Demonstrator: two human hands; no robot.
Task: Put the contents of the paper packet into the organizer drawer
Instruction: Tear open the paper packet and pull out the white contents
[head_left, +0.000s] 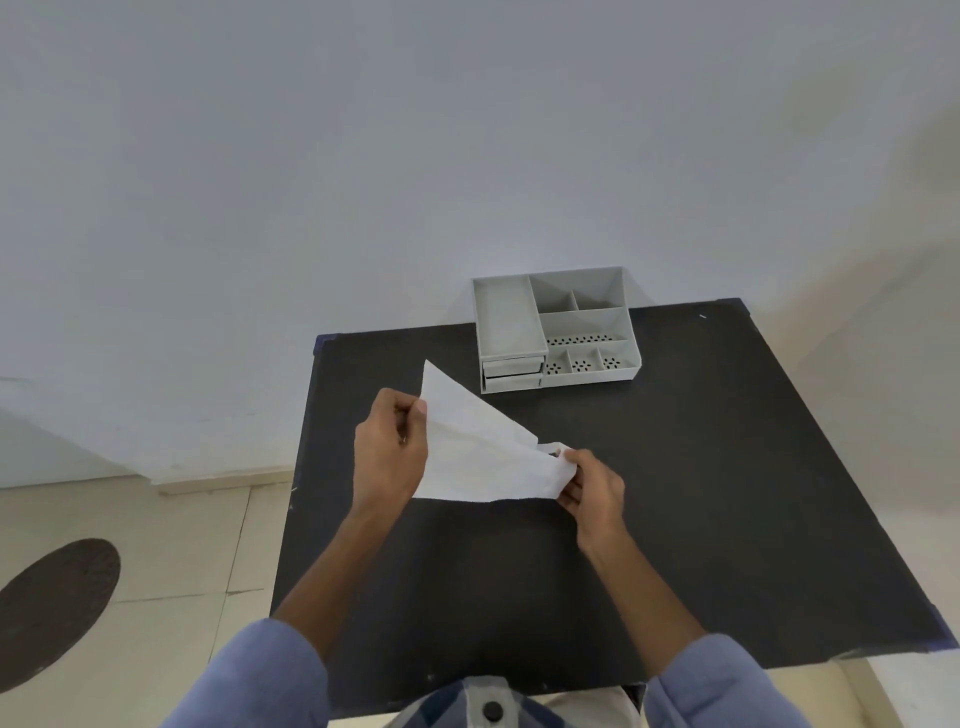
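the left hand (390, 451) pinches the packet's (478, 457) left edge, thumb on the near face and curled fingers behind it. the white, creased packet spans between the two hands, held above the black table (727, 493), one corner pointing up past the left fingertips. the right hand (592, 486) pinches the packet's crumpled right end between thumb and fingers. beyond the fingertips, well apart, the grey organizer (582, 322) sits at the table's far edge, its drawers (511, 375) stacked on its left side.
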